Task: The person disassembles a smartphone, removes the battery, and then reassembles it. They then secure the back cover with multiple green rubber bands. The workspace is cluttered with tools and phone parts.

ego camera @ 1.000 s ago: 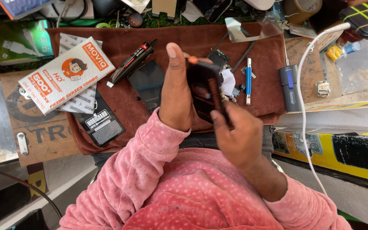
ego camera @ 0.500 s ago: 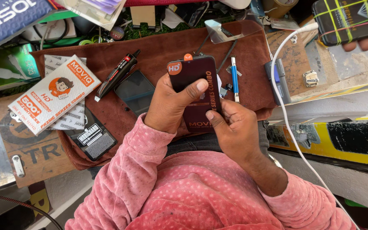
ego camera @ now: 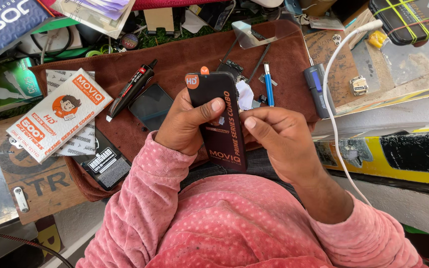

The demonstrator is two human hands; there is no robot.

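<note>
Black phone screen panel [ego camera: 222, 119] is gripped by both hands, left [ego camera: 187, 121] and right [ego camera: 279, 136], above brown cloth [ego camera: 184, 59].

**Pink dotted knitwear, bare hands**

The person wears a salmon-pink long-sleeved top of soft, fuzzy fabric, sprinkled all over with small pale dots. It fills the lower middle of the frame. Both sleeves reach the wrists with loose, creased cuffs. The left hand [ego camera: 184, 124] and right hand [ego camera: 279, 139] are bare, nails short, without visible rings or a watch.
</note>
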